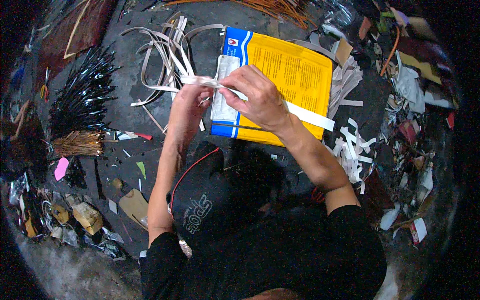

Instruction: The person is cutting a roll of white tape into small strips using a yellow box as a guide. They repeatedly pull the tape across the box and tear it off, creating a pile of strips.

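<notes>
My left hand (pixel 191 102), slightly blurred, is closed on a folded white strip (pixel 200 81) at its upper end. My right hand (pixel 256 95) pinches the same material just to the right, fingertips close to the left ones. A flat white band (pixel 315 118) sticks out from under my right hand. Both hands are over the left part of a yellow and blue rectangular panel (pixel 305 75). A whitish folded pad (pixel 227 65) lies on the panel's left side, partly hidden by my right hand. Long pale strips (pixel 172 50) lie loosely beyond my left hand.
Short white strips (pixel 352 150) are piled right of the panel, below a fan of greyish strips (pixel 346 80). Bundles of black bristles (pixel 82 92) and brown sticks (pixel 77 144) lie at left. Scraps (pixel 87 217) litter both sides; brown rods (pixel 280 7) lie at the far edge.
</notes>
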The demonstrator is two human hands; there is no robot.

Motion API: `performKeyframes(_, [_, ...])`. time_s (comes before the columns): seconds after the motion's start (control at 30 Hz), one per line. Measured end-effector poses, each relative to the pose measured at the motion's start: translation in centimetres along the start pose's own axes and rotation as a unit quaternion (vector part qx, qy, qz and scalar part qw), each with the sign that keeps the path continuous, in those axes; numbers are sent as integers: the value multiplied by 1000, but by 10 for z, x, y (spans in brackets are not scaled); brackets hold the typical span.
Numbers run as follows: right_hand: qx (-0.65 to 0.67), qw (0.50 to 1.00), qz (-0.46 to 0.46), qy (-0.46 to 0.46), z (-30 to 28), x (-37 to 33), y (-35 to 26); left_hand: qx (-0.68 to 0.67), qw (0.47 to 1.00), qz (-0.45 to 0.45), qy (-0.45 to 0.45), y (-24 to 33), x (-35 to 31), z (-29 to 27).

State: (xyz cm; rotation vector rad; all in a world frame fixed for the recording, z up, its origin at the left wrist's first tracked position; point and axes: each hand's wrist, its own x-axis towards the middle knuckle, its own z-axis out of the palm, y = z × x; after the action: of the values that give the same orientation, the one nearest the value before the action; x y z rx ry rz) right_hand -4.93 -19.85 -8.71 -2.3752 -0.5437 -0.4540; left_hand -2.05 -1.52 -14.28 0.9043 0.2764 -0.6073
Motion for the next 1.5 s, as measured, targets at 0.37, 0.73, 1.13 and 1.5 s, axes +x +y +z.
performKeyframes(0.37, [6,1000,-14,-11,-2,-5,3,73,997,-19,34,-6,17,-28])
performKeyframes(0.73, [12,1000,-4,-2,1,-3,0,-143,985,-36,90,-14,39,-72])
performKeyframes(1.13, [7,1000,-21,-2,-3,-5,0,128,991,-22,26,5,-1,-4])
performKeyframes(1.5, [2,1000,-22,-12,-7,-11,4,109,993,-28,36,-2,18,-38])
